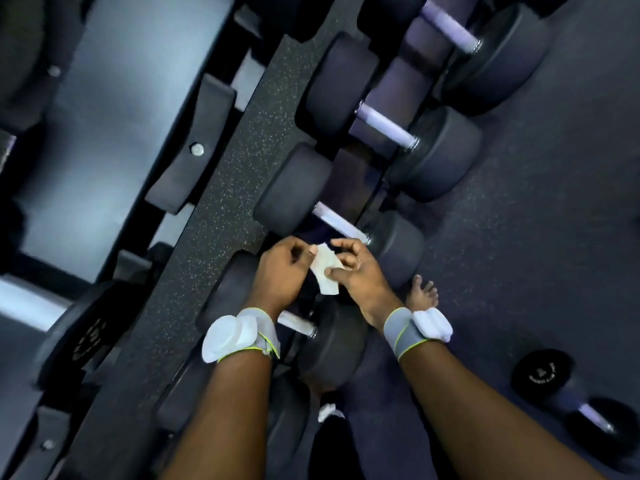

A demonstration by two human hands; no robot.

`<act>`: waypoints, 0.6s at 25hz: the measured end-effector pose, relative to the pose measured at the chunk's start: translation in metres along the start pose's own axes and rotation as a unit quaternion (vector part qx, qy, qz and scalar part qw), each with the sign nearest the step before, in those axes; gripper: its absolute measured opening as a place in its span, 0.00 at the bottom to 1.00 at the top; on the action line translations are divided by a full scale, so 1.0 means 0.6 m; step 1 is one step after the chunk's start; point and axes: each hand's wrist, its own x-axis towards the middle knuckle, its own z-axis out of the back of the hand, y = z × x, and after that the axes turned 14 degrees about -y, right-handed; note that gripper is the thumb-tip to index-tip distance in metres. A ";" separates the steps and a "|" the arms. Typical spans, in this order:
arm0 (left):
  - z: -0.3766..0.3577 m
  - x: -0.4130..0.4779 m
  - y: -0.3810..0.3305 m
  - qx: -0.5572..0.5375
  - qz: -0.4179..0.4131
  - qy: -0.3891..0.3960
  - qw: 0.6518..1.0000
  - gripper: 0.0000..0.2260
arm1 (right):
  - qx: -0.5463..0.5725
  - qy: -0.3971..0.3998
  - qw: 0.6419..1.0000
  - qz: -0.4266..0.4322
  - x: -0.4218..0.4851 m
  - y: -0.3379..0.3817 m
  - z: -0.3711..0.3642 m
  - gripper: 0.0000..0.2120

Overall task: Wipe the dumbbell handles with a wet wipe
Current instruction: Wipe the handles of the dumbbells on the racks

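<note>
- Forearms, head view: both reach in from the lower edge, each with a grey wrist band carrying a white pod, left wrist band (242, 336) and right wrist band (417, 332).
- Left hand (280, 271): fingers curled, thumb and forefinger pinching the upper edge of the wet wipe (325, 271).
- Right hand (356, 268): thumb and fingers pinching the wipe's lower side. The other fingers are spread loosely above it.
- Wet wipe: small, white and creased, held in the air between the two hands and touching no dumbbell.
- Nearest handle (294, 322): directly beneath the grip, partly hidden by the left wrist.
- Second handle (337, 221): just beyond the grip, pale bar between two dark heads.
- Third handle (384, 126) and fourth handle (446, 26): further beyond, in the same row.
- Loose dumbbell (595, 419): on the floor, well to the right of the grip and nearer the camera.
- Bare foot (422, 292): on the floor just right of the right wrist.
- Speckled strip (214, 209): runs diagonally left of the grip, with more dark weights beyond it.
- White scrap (327, 412): below the grip between the forearms. Its nature cannot be told.
- Progress, as judged: the wipe looks to be in preparation, being opened or refolded. No handle shows wetness, so which ones are done cannot be told. Wiping appears to remain for the visible row.
</note>
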 end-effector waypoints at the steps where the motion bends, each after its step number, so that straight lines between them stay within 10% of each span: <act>1: -0.010 0.005 -0.018 0.000 0.012 0.025 1.000 0.03 | -0.018 0.028 0.999 -0.005 0.010 0.016 0.012 0.23; 9: -0.025 0.045 -0.084 0.025 -0.051 0.113 0.992 0.03 | -0.090 0.233 0.968 -0.020 0.064 0.092 0.050 0.24; 15: -0.037 0.070 -0.062 0.006 -0.052 0.085 0.995 0.04 | -0.111 0.172 0.979 -0.001 0.077 0.096 0.040 0.07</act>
